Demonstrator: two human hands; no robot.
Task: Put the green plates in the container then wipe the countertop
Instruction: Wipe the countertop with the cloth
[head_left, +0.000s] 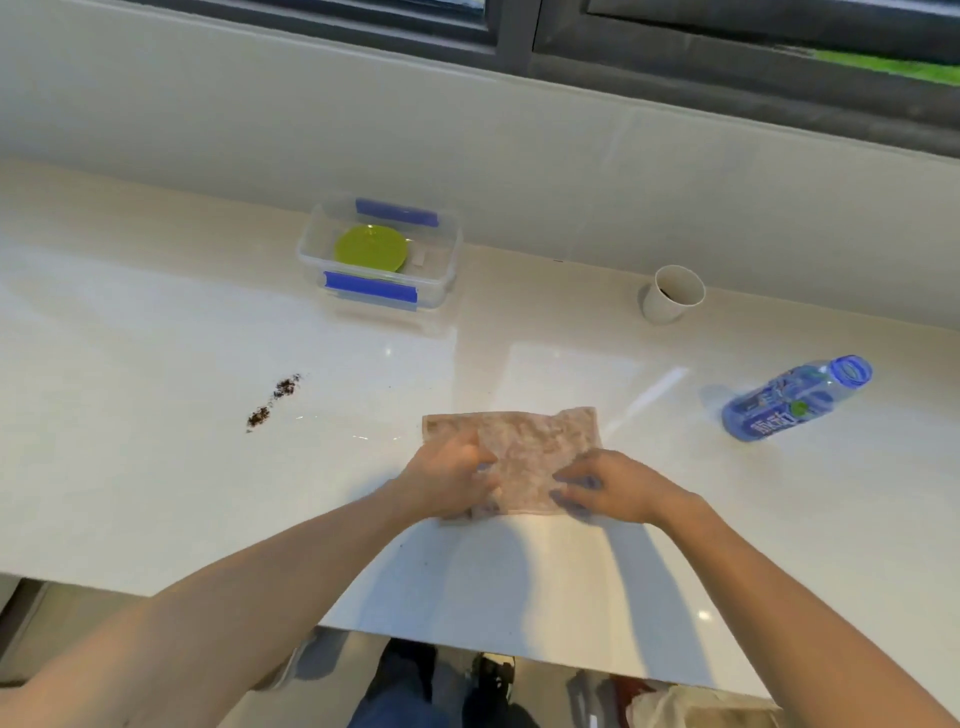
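A green plate (371, 248) lies inside a clear plastic container (312, 244) with blue clips, at the back of the white countertop (156, 493). A beige-pink cloth (530, 441) lies flat on the countertop in front of me. My left hand (451, 478) grips the cloth's near left corner, with the fingers curled over its edge. On the near right corner my right hand (610, 488) pinches the cloth. A trail of dark brown crumbs (272, 400) sits on the counter to the left of the cloth, with a few water drops (358, 436) between them.
A white paper cup (670, 296) stands at the back right. A blue plastic bottle (795, 400) lies on its side at the right. The wall and a window rise behind the counter. The counter's front edge runs just below my forearms.
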